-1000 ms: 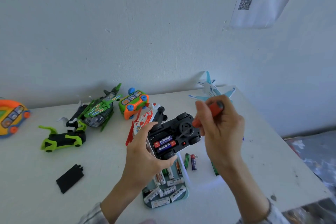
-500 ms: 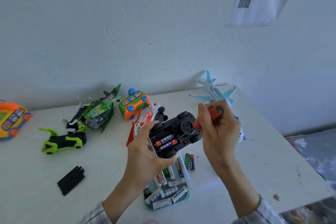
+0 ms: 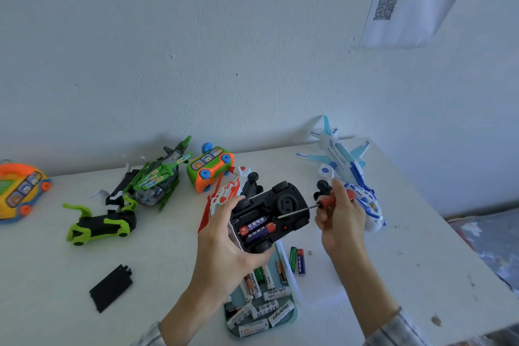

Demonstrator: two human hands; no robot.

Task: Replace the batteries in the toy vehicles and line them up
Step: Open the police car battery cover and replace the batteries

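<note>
My left hand (image 3: 224, 233) grips a black toy car (image 3: 269, 215) held upside down above the table. Its battery bay is uncovered, with two red-and-blue batteries (image 3: 254, 229) inside. My right hand (image 3: 341, 219) holds a red-handled screwdriver (image 3: 331, 201), its metal tip resting on the car's underside near the bay. A black battery cover (image 3: 111, 286) lies on the table at the left. A pale tray (image 3: 292, 314) with several white batteries sits below my hands. Loose batteries (image 3: 297, 258) lie beside it.
Along the back stand a green helicopter (image 3: 157, 180), an orange-green bus (image 3: 210, 166), a red-white toy (image 3: 224, 196) and a blue-white plane (image 3: 342, 166). A green-black car (image 3: 101, 226) and an orange toy (image 3: 19, 191) are at left. A small coin-like piece (image 3: 309, 252) lies near the loose batteries.
My right hand has drawn back to the right and lowered the screwdriver, so its shaft now shows pointing left at the car's underside. The left hand keeps its hold on the car.
</note>
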